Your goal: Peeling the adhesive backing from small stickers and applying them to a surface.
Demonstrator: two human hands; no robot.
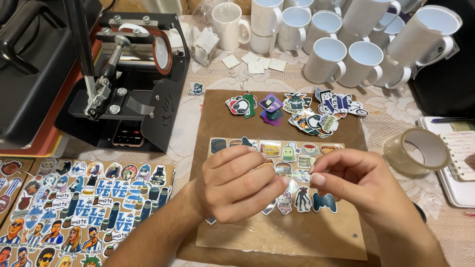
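Head view, left to right: at 9 o'clock a printed sticker sheet [84, 207] lies flat on the tabletop [183, 123], with a black mug press [128, 79] above it at 11 o'clock. At centre a brown board [282, 232] carries a clear film of small cut stickers [297, 198]. The left hand [237, 185] is curled narrow, fingertips pinched together over the film; the right hand [356, 180] meets it, thumb and forefinger pinched on a tiny, pale sticker [299, 175] held just above the board's middle. That sticker looks almost weightless, thin and floppy, likely tacky on one face, so it would curl or cling to skin; best taken by its very edge with fingertips or nails, lightly. Loose sticker piles [297, 111] sit at 12 o'clock on the board, white mugs [346, 44] crowd 1 o'clock, and a tape roll [418, 151] rests at 3 o'clock beside a notebook [457, 163]
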